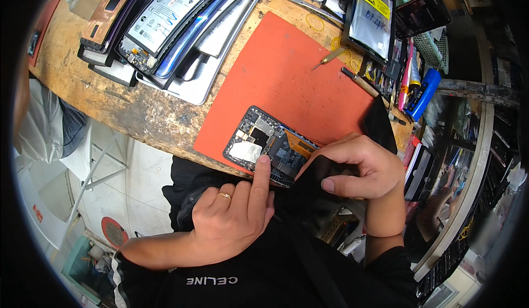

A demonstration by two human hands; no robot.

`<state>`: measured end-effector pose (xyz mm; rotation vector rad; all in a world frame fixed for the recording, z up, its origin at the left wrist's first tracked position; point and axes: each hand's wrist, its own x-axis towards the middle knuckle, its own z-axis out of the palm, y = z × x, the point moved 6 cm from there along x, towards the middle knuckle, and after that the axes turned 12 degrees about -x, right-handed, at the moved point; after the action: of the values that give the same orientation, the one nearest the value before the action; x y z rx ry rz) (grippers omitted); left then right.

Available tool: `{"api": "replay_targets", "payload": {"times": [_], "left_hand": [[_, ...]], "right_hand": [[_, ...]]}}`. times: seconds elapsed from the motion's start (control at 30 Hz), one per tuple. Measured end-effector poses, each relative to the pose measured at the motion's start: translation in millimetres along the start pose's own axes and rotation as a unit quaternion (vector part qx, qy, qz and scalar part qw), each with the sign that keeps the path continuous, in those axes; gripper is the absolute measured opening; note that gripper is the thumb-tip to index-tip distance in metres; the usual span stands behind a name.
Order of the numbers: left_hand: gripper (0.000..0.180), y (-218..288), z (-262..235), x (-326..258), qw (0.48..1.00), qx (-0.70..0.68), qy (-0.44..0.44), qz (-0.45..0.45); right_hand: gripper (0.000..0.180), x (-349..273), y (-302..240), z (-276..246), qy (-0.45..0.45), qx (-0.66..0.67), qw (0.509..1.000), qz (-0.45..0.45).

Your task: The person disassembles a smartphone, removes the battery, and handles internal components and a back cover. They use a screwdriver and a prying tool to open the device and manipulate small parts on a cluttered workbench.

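Observation:
An opened smartphone (271,147) lies on an orange-red mat, its circuit board, metal shield, orange flex cable and dark inner parts bare. My left hand (234,214), wearing a ring, stretches its index finger onto the phone by the silvery shield. The other left fingers are curled, and no object shows in them. At the phone's right end, my right hand (361,167) is closed with bent fingers and thumb around a black piece (315,182). What kind of piece it is cannot be made out. Its fingertips, near the phone's edge, are partly hidden.
The mat (286,71) covers part of a worn wooden table (138,115). Stacked phone parts (171,27) stand at the far left. A small screwdriver (329,58), a wooden-handled tool (359,82), tweezers (306,4) and a battery-bearing phone frame (374,18) lie at the far right.

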<state>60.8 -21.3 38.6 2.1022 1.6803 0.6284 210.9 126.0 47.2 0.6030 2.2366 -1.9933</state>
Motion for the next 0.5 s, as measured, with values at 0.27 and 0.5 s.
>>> {"api": "replay_targets", "payload": {"times": [0.27, 0.5], "left_hand": [[0.095, 4.4, 2.2, 0.6, 0.998, 0.070, -0.012, 0.004], [0.090, -1.8, -3.9, 1.2, 0.997, 0.062, -0.042, 0.026]], "right_hand": [[0.013, -2.5, 8.5, -0.4, 0.043, -0.007, 0.999, -0.018], [0.036, -4.2, 0.4, 6.0, 0.026, -0.068, 0.997, 0.020]]}}
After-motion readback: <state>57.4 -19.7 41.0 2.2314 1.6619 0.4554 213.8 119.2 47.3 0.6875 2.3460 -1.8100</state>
